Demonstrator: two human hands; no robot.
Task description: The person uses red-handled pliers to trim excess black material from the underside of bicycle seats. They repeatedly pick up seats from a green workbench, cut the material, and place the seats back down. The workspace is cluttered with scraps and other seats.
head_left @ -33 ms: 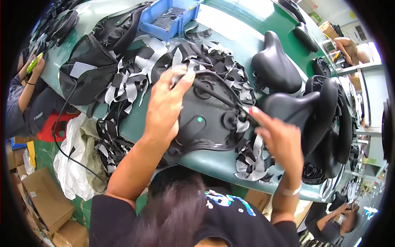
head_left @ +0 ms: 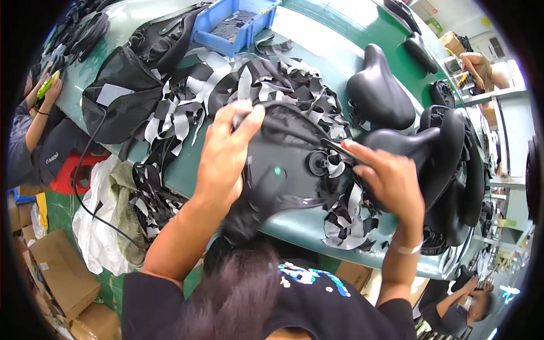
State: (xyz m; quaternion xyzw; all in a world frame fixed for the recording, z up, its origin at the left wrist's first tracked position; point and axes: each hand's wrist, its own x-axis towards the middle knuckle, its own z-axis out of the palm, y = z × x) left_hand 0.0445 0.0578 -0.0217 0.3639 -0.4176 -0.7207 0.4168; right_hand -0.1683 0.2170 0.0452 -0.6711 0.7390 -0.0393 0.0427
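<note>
A black bicycle saddle [head_left: 283, 170] lies upside down on the green table [head_left: 294, 229], its underside with a round fitting facing up. My left hand [head_left: 226, 153] rests over its left part, with thumb and fingers pinched on the black cover's edge at the far rim. My right hand [head_left: 391, 181] is at the saddle's right side and pinches the cover's edge there between thumb and forefinger. Black-and-white trimmed scraps [head_left: 345, 221] lie under and around the saddle.
Finished black saddles [head_left: 379, 90] stand at the right. A blue bin [head_left: 235, 22] and black mesh bags [head_left: 119, 90] lie at the far left, among more scraps [head_left: 187, 107]. Another person [head_left: 28, 130] sits at the left. Cardboard boxes [head_left: 62, 277] and a white bag [head_left: 102, 226] are on the floor.
</note>
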